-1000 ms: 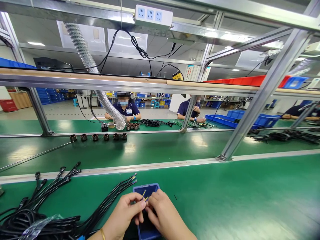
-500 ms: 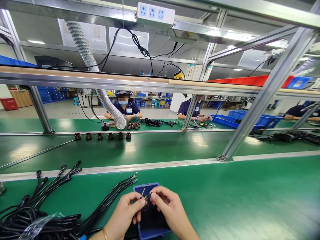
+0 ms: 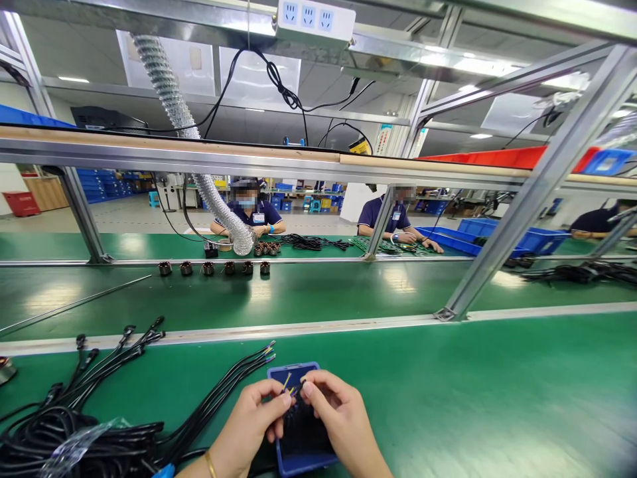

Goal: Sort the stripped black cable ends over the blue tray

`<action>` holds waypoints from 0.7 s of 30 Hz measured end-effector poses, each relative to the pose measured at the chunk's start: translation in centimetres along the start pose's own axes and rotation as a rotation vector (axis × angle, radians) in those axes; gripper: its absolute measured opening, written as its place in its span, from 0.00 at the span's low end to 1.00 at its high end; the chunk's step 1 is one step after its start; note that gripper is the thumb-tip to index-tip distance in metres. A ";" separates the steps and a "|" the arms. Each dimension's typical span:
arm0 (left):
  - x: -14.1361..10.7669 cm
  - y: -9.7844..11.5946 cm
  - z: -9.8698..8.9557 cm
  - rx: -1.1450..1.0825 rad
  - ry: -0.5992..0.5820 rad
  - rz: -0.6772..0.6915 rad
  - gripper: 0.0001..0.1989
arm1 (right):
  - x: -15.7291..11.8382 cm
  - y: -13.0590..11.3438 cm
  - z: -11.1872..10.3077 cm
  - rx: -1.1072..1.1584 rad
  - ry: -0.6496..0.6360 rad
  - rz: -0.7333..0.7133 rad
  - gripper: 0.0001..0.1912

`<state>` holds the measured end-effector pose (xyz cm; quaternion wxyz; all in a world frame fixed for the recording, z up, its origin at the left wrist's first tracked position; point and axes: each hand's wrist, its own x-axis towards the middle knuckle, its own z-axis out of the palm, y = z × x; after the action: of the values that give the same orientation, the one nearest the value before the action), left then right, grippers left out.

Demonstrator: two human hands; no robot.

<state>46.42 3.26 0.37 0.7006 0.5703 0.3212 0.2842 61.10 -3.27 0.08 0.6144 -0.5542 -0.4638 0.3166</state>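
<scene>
My left hand (image 3: pixel 256 415) pinches thin wires (image 3: pixel 287 382) with yellow ends between thumb and fingertips. Close beside it, my right hand (image 3: pixel 341 411) is closed on a small black piece (image 3: pixel 302 383), mostly covered by the fingers; its exact kind I cannot make out. Both hands are over a blue plastic bin (image 3: pixel 293 367), where small dark parts lie in shadow. Left of the bin, black cables (image 3: pixel 219 385) with stripped, coloured wire ends stretch out from a coiled bundle (image 3: pixel 74 438) under clear plastic wrap.
Copper-wound motor stators (image 3: pixel 208 268) stand in a row on the middle green surface, near a thin metal rod (image 3: pixel 79 302). A slanted metal post (image 3: pixel 527 192) rises at right. Two co-workers sit opposite, beyond a flexible silver duct (image 3: pixel 219 206). A power strip (image 3: pixel 316 23) hangs above.
The stator row has shifted right, away from the rod's end. The co-worker at right has stretched a hand rightward. My hands keep nearly the same pose; the view has shifted slightly.
</scene>
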 end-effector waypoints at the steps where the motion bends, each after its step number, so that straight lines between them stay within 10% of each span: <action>1: 0.0 0.0 0.0 0.000 0.000 0.000 0.19 | 0.0 0.0 0.0 -0.001 0.002 -0.003 0.17; 13: 0.0 0.2 0.0 -0.022 0.012 0.002 0.20 | -0.2 0.2 0.3 -0.110 -0.024 -0.130 0.12; 21: 0.0 0.2 0.0 -0.065 0.056 0.005 0.22 | 0.5 0.5 -1.0 -0.568 0.045 -0.837 0.15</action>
<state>46.37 3.31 0.59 0.7086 0.5401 0.3300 0.3120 62.29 -3.14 -0.31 0.5233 -0.4727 -0.7008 -0.1077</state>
